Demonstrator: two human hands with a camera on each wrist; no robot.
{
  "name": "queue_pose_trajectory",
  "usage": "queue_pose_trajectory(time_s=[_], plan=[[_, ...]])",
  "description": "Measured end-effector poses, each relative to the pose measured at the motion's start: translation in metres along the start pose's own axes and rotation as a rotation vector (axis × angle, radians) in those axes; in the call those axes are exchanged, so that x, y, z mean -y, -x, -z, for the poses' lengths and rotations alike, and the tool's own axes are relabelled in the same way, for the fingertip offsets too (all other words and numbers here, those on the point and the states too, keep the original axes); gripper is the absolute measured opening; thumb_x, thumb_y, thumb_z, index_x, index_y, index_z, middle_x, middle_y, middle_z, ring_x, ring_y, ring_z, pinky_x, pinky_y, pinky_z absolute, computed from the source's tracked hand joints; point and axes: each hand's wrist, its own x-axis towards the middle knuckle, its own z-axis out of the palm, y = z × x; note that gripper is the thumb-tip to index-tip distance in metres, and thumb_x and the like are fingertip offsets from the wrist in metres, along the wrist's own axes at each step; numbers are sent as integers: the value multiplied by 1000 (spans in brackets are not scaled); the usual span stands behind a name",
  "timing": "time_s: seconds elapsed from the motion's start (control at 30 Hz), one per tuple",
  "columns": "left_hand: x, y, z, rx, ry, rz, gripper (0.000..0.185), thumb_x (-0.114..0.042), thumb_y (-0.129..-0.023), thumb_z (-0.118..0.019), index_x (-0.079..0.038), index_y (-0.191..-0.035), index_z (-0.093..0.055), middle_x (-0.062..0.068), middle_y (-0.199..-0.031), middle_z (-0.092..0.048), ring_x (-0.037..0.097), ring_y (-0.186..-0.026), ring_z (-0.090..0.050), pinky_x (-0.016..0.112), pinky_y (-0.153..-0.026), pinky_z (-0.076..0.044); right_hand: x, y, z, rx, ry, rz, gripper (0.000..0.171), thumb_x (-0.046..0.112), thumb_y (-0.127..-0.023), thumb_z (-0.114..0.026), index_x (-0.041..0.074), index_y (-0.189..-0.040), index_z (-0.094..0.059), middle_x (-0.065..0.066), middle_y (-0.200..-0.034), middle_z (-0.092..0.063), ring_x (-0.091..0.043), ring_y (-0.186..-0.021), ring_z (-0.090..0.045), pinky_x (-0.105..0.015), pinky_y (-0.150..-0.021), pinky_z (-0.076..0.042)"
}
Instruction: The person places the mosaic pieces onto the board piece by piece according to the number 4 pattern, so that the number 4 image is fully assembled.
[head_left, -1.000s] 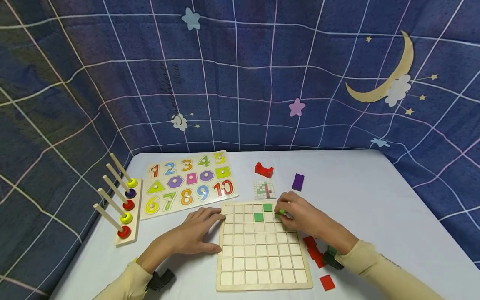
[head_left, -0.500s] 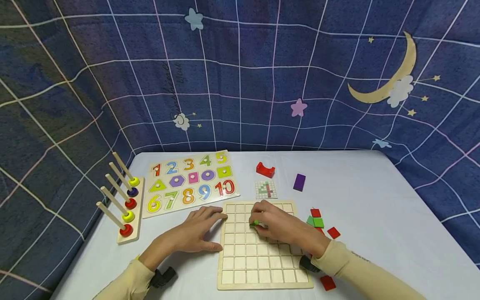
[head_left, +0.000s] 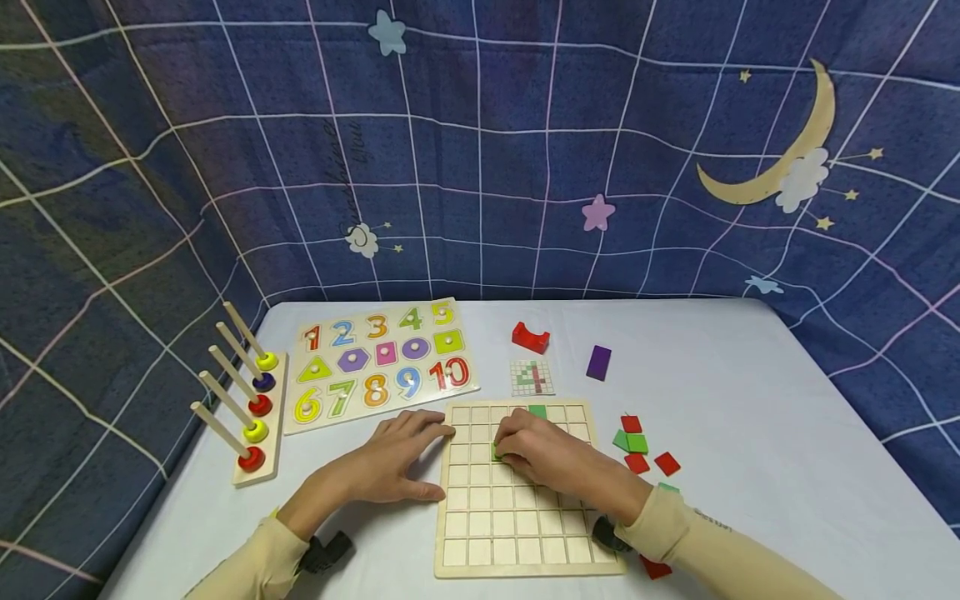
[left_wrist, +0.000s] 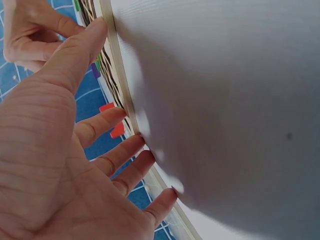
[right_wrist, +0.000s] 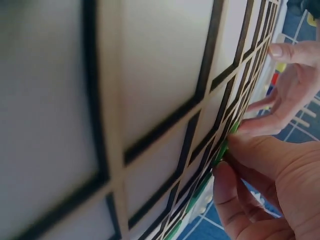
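Step in hand: seating a green tile (head_left: 497, 452) into a cell of the wooden grid board (head_left: 525, 533); judged to be early in the filling, most cells showing bare wood.
Right hand (head_left: 543, 454): lies over the upper middle of the board, its grip narrow, fingertips (right_wrist: 226, 172) pinching the green tile by its edge, low against the board face.
Green tile: at the very tip of the right grip, touching or just above a cell in the third row; whether it sits fully in cannot be told.
Left hand (head_left: 393, 462): flat on the counter (head_left: 750, 392), fingers straight and spread, tips (left_wrist: 97, 27) pressed to the board's left edge; it holds nothing.
Placed tile (head_left: 537, 412): one green tile in the top row, just beyond the right grip; others may lie hidden under the hand.
Loose tiles (head_left: 636, 443): red and green squares on the counter, to the outer side of the right wrist, apart from the board.
Pattern card (head_left: 532, 377): small gridded card, past the board's far edge, ahead of the right grip.
Next move calls for: squaring the tile to the cell walls, pressing it flush, then easing the pinch without lifting it; the left hand steadying the board meanwhile.
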Motion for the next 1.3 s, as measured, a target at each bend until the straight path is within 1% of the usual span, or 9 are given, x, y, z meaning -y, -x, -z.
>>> queue_pose_trajectory(time_s=[0.23, 0.33, 0.43, 0.57, 0.7, 0.8, 0.97, 1.13, 1.3], plan=[[-1, 0, 1, 6, -4, 3, 79, -50, -90, -83, -15, -153, -51, 15, -160, -46, 39, -148, -43, 67, -116, -35, 4, 0, 3, 23, 49, -14, 10, -1, -95, -77, 8, -97, -82, -1, -101, -75, -13, -96, -67, -20, -85, -58], [-1, 0, 2, 8, -10, 1, 79, -50, -90, -83, -15, -153, -52, 15, -160, -46, 39, -148, -43, 67, -115, -36, 6, 0, 5, 41, 59, -17, 7, 1, -96, -77, 7, -97, -81, -2, -103, -76, -13, -98, -68, -21, -86, -59], [-2, 0, 2, 5, -11, -2, 78, -50, -90, -83, -14, -153, -52, 16, -160, -47, 40, -148, -43, 67, -115, -36, 6, 2, 8, 45, 40, -19, 6, 3, -96, -77, 6, -98, -81, -5, -110, -77, -16, -104, -70, -24, -90, -60], [-2, 0, 2, 3, -11, -2, 78, -50, -90, -83, -15, -152, -52, 16, -160, -47, 40, -148, -43, 67, -115, -36, 6, 5, 10, 29, 3, -28, 7, 2, -97, -76, 5, -100, -81, -9, -118, -77, -20, -112, -72, -28, -95, -61], [-2, 0, 2, 3, -2, -1, 78, -50, -90, -83, -15, -152, -52, 16, -160, -46, 41, -148, -43, 68, -116, -36, 6, 11, 15, 13, 16, -37, 7, 3, -97, -75, 7, -98, -81, -10, -121, -76, -21, -116, -71, -31, -96, -61], [-1, 0, 1, 5, 2, -2, 78, -50, -90, -83, -15, -152, -52, 17, -160, -46, 41, -148, -43, 68, -116, -35, 4, 17, 19, -1, 40, -45, 7, 3, -95, -76, 7, -97, -81, -11, -121, -76, -22, -116, -71, -32, -95, -62], [0, 1, 0, 4, 9, -4, 78, -51, -90, -83, -15, -152, -52, 16, -161, -45, 41, -149, -42, 69, -116, -34, -4, 29, 25, -38, 68, -74, 9, 3, -92, -80, 7, -100, -82, -9, -118, -76, -21, -111, -72, -31, -92, -62], [0, 1, 1, -6, 10, -2, 78, -52, -90, -83, -15, -152, -52, 15, -160, -45, 40, -148, -42, 68, -116, -34, -17, 45, 33, -63, 95, -101, 11, 2, -89, -83, 10, -96, -80, -2, -105, -76, -15, -99, -69, -27, -82, -61], [-1, 1, 2, 1, 11, -3, 78, -51, -90, -83, -15, -152, -52, 16, -160, -45, 40, -148, -43, 69, -116, -34, -29, 61, 44, -30, 98, -203, 14, 2, -87, -86, 14, -91, -78, 1, -98, -73, -10, -90, -62, -25, -76, -59]])
